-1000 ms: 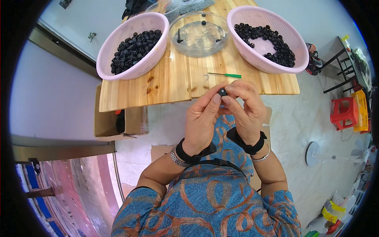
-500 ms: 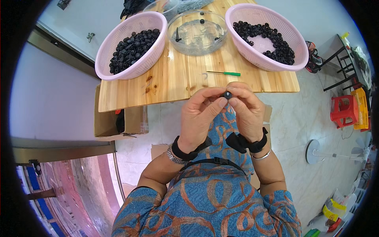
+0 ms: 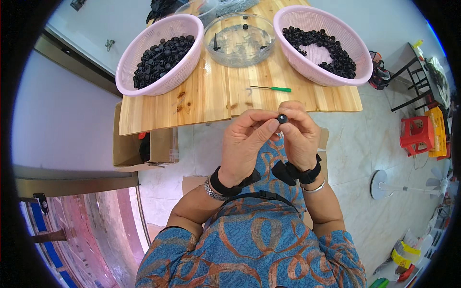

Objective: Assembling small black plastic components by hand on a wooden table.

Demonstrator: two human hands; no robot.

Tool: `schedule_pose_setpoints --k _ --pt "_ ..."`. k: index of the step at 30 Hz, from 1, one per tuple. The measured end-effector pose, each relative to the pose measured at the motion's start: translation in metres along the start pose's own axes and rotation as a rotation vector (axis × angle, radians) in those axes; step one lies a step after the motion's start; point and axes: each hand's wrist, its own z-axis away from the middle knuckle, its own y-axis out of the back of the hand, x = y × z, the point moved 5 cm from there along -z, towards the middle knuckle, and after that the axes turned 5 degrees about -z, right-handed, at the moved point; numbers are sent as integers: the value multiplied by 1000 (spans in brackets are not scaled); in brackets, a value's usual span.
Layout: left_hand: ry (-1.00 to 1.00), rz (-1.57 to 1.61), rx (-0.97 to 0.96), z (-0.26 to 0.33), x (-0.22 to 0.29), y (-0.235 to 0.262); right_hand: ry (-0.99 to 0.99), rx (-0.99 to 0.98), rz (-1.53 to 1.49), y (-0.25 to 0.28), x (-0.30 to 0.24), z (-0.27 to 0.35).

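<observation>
Weighing little, judging by its size: one small black round piece (image 3: 283,119). Body is probably rigid, likely plastic, and not very fragile; the curved side may roll or slip in the fingers, so the surest hold is a light pinch across opposite sides, leaving the face clear. Location: between the two hands, seen just short of the near edge of the wooden table (image 3: 206,103). Grip: left hand (image 3: 242,144) and right hand (image 3: 301,140) both pinch it with thumb and fingers, one from each side. Appearance: dark, compact, rounded outline; small pale spot near the middle of the visible face. Underside: hidden. Finer detail: too small to tell.
</observation>
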Motion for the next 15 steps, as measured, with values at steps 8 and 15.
schedule_pose_setpoints --k 8,15 --pt "-34 -45 -20 2 -1 -6 -8 28 -162 2 3 0" --pt "-147 -126 -68 1 4 -13 22 36 -244 7 6 2"
